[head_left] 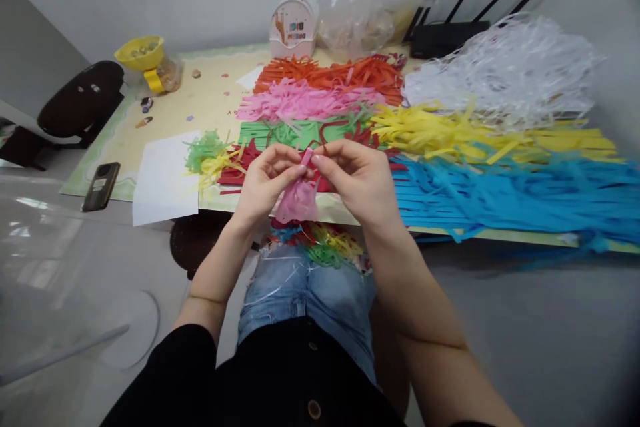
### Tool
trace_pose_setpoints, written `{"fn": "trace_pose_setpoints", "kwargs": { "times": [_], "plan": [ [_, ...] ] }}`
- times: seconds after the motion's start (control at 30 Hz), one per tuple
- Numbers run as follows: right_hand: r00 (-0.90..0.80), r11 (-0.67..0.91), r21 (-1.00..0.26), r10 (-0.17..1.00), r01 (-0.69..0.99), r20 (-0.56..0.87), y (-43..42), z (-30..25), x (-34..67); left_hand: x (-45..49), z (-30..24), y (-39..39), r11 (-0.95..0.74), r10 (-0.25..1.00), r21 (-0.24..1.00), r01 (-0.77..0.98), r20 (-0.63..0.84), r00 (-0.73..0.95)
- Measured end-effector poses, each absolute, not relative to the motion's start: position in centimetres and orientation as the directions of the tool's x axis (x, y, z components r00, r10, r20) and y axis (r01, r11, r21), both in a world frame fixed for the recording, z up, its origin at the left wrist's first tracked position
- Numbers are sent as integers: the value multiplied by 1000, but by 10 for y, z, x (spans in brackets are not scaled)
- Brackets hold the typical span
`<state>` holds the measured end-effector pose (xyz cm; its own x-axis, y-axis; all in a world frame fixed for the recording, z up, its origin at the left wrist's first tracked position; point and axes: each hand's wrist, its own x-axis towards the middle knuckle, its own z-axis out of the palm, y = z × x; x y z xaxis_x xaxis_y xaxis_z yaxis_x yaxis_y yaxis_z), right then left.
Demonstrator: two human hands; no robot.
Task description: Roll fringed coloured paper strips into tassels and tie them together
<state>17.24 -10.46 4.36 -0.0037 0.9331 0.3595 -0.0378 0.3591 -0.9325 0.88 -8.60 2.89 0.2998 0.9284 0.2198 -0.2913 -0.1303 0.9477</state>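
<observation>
Both hands meet in front of me above the table's front edge, around a pink fringed tassel (299, 200) that hangs down. My left hand (270, 177) pinches the tassel's rolled top between thumb and fingers. On the other side my right hand (357, 177) is closed at the same top, its thumb against the pink roll. A thin dark red strip loops up near the right fingertips; whether it is gripped, I cannot tell. Behind the hands lie red fringe (237, 167) and green fringe (255, 130). More coloured tassels (333, 247) rest on my lap.
Pink (300, 101), orange (370, 77), yellow (425, 130) and blue fringe (490, 190) spread over the table. White string (510, 70) is heaped at the back right. A white sheet (167, 180), a phone (101, 187) and a yellow bowl (140, 53) are at left. A white container (294, 23) stands behind.
</observation>
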Motion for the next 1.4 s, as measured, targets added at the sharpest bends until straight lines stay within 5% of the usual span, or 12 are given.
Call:
{"fn": "trace_pose_setpoints", "kwargs": {
  "times": [0.3,0.53,0.7,0.97,1.23,1.4],
  "plan": [
    [-66,319,-942,943,-102,327,-106,40,170,10,31,-90,47,918,891,-451,140,372],
    [-106,375,-902,927,215,360,-121,37,180,3,33,-87,115,951,889,-443,29,307],
    [-61,357,-896,933,263,354,-126,41,179,2,29,-84,120,951,907,-405,12,308],
    [-30,312,-921,949,233,314,-125,43,177,3,26,-85,60,947,941,-334,52,318],
    [-271,68,-987,957,-147,106,-108,28,185,1,24,-90,27,941,968,-250,60,333],
    [-299,38,-998,953,-49,51,-106,22,188,2,14,-98,-27,940,998,-60,46,339]
  ]
}}
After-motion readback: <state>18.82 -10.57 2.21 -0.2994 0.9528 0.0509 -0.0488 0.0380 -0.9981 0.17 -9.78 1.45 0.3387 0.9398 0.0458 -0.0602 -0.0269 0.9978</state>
